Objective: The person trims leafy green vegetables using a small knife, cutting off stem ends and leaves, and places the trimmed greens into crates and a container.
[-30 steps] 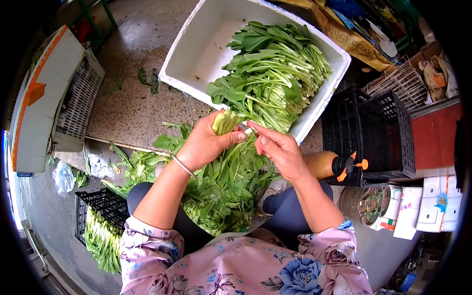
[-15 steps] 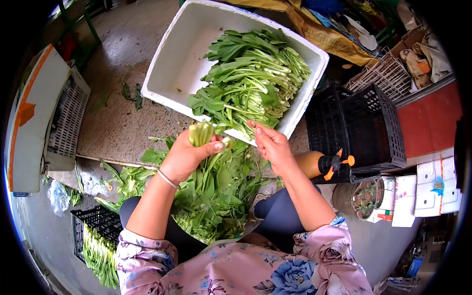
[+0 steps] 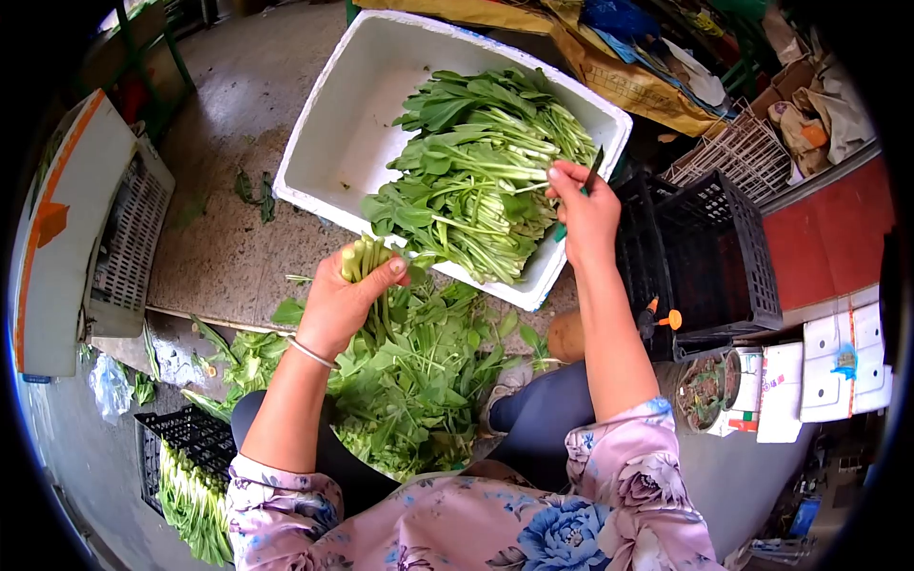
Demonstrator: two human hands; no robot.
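My left hand [image 3: 345, 297] is closed around a bunch of green stems [image 3: 365, 259], cut ends up and leaves hanging down. My right hand [image 3: 587, 211] is over the right edge of the white foam box [image 3: 322, 107], its fingers closed on a small knife [image 3: 594, 171] with a dark blade and a green handle. Its fingertips touch the stem ends of the leafy greens [image 3: 505, 171] piled in the box. Below my hands, between my knees, lies a heap of loose leaves [image 3: 419, 381].
Black crates [image 3: 714, 257] stand at the right, beside an orange-nozzled bottle [image 3: 568, 335] and a round tub of scraps [image 3: 706, 390]. More greens [image 3: 190, 500] lie in a black crate [image 3: 195, 428] at lower left. A white perforated crate [image 3: 131, 243] is at the left.
My right hand has moved away from the bunch, up and right to the greens in the box. My left hand keeps the stems, slightly lower left. The knife now shows clearly.
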